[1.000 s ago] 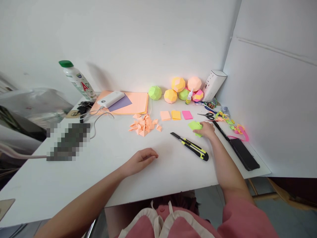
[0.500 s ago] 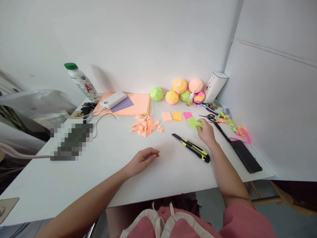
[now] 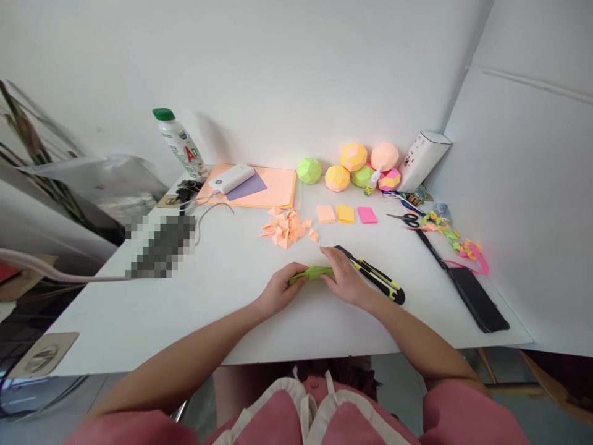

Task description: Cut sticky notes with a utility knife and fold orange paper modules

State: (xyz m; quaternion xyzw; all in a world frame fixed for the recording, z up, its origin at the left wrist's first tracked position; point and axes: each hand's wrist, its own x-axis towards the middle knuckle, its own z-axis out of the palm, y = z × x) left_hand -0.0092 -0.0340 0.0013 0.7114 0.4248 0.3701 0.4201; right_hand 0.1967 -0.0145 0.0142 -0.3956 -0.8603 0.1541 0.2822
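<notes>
Between my two hands is a piece of green paper (image 3: 319,272), held just above the white table. My left hand (image 3: 279,289) pinches its left end, and my right hand (image 3: 345,278) grips its right end. Right beside my right hand lies a black and yellow utility knife (image 3: 377,278). Beyond my hands sits a heap of folded peach paper pieces (image 3: 285,230). To its right are small stacks of peach paper (image 3: 326,214), yellow paper (image 3: 345,214) and pink paper (image 3: 367,215).
Several faceted paper balls (image 3: 353,157) stand along the wall with a small glue bottle (image 3: 372,182). Scissors (image 3: 407,219) and a black phone-like case (image 3: 477,300) lie at the right. A power bank (image 3: 231,178) rests on peach sheets (image 3: 277,188) near a white bottle (image 3: 184,148).
My right hand has brought the green paper from beside the pink stack toward me and left. My left hand has now taken hold of its other end. The view has shifted slightly.
</notes>
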